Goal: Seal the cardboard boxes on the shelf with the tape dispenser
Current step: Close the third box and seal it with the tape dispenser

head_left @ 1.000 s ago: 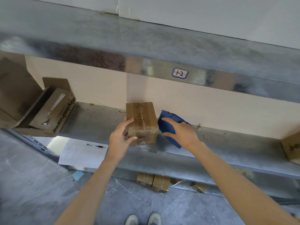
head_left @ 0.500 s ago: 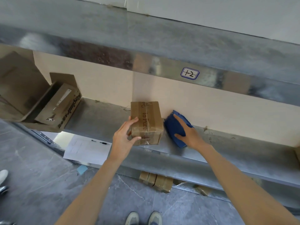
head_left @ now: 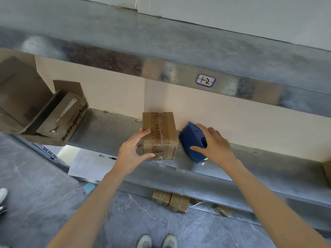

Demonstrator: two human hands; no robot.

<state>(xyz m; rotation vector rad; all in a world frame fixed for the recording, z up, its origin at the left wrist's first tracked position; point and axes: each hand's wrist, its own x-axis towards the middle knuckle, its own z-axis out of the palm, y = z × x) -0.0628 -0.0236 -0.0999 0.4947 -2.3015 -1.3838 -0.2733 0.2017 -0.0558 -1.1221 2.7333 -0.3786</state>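
Lowered since a moment ago, our tape dispenser now lies on the shelf, just right of the box.
Our right hand cups it and our left hand grips the box's near-left corner; we should hold the box steady and run tape flat along its seam.

One wide-angle camera, worn on the person's head, gave the only view. It looked forward and steeply down from a standing position close in front of the cardboard box, which sat just below the frame's centre. Above the box ran the upper shelf edge, and below it lay the floor and the person's shoes. Both forearms rose from the bottom edge, the left hand gripping the box and the right hand holding the tape dispenser just right of it.
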